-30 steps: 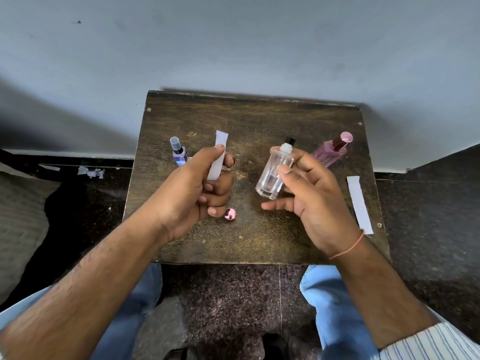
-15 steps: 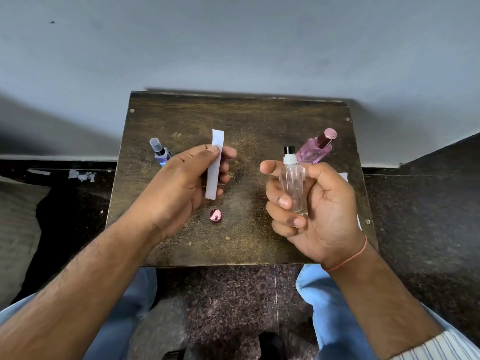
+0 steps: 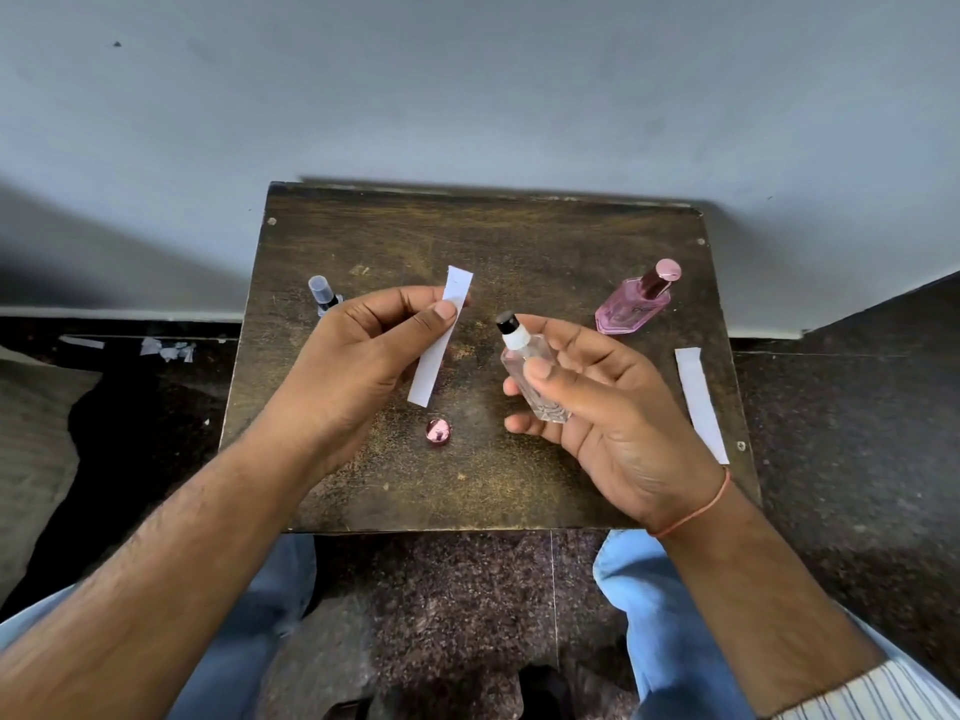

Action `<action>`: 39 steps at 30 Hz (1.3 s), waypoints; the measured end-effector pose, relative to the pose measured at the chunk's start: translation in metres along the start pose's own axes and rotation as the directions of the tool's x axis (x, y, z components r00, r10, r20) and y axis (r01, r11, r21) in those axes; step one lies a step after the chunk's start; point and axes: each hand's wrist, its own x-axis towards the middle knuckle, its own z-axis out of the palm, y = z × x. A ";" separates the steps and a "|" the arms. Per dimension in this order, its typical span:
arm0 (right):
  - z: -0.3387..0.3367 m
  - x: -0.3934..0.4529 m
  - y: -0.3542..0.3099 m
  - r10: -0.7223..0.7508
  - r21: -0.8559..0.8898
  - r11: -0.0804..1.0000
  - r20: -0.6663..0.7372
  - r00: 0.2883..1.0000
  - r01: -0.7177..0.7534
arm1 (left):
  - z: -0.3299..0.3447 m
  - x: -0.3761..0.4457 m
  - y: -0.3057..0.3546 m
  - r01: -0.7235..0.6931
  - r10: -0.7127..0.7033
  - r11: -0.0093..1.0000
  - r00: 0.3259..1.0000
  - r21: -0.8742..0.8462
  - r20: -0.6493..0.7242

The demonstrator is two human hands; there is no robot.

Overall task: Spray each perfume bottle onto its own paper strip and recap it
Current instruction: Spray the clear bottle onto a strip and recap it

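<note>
My right hand [image 3: 597,407] holds a clear glass perfume bottle [image 3: 535,381] above the table, its black spray nozzle bare and tilted toward the left. My thumb lies across the bottle's front. My left hand [image 3: 353,356] pinches a white paper strip [image 3: 439,340] between thumb and fingers, just left of the nozzle. A shiny pink cap [image 3: 438,431] lies on the brown table [image 3: 519,241] below the strip. A capped pink bottle [image 3: 636,304] lies at the back right. A small blue bottle [image 3: 323,296] with a clear cap stands at the back left, partly hidden by my left hand.
A second white paper strip [image 3: 700,402] lies along the table's right edge. The table stands against a grey wall. Torn paper bits [image 3: 166,349] lie on the dark floor to the left. My knees in blue trousers sit under the near edge.
My right hand has turned the clear bottle so its nozzle leans left toward the strip, and its fingers have loosened. My left hand has lifted the strip slightly.
</note>
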 end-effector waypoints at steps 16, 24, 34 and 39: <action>-0.001 0.004 -0.001 0.158 -0.075 0.983 -0.147 0.976 -0.171 | -0.002 0.001 -0.004 -0.019 0.020 0.992 1.000 0.121 -0.003; 0.000 0.002 -0.002 0.144 -0.030 0.989 -0.087 0.986 -0.147 | 0.000 0.002 -0.006 0.047 -0.041 0.990 0.998 0.132 -0.045; -0.004 0.008 0.001 0.102 -0.109 0.987 -0.154 0.983 -0.120 | 0.004 -0.002 -0.001 -0.002 0.003 0.998 1.000 0.068 -0.008; -0.003 0.009 0.004 0.105 -0.096 0.988 -0.162 0.981 -0.121 | 0.005 -0.004 0.002 0.004 -0.006 0.996 1.000 0.094 0.014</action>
